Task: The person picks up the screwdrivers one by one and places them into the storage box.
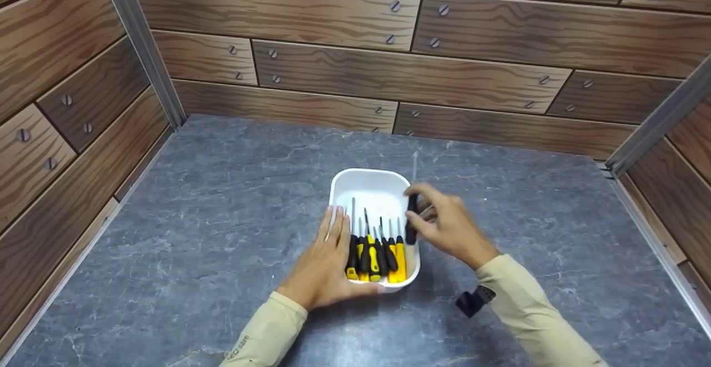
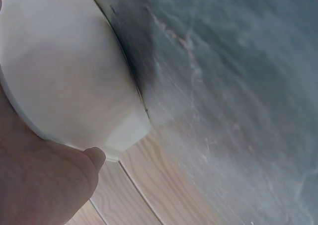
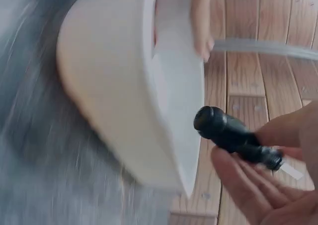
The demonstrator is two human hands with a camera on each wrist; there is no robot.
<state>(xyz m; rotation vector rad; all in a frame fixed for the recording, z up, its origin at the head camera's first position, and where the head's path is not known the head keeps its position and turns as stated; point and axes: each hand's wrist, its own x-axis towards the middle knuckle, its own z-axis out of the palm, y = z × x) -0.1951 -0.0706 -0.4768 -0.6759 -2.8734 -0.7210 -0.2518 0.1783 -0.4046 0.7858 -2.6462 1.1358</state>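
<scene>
A white plastic tub [image 1: 376, 196] holds several screwdrivers [image 1: 374, 259] with yellow and black handles, lying side by side toward its near end. My left hand [image 1: 319, 267] rests on the tub's left side, with straight fingers over the rim and the thumb along the near edge. The left wrist view shows the thumb against the tub's white wall [image 2: 74, 76]. At the tub's right rim, my right hand [image 1: 452, 225] pinches a screwdriver [image 3: 228, 133] by its black handle. Its metal shaft points toward the far side of the table in the head view.
The tub stands on a grey marbled tabletop [image 1: 233, 189]. Wood-patterned panels [image 1: 333, 73] rise at the back and both sides, with metal posts [image 1: 145, 50] at the corners. A small black device [image 1: 472, 301] hangs at the right wrist.
</scene>
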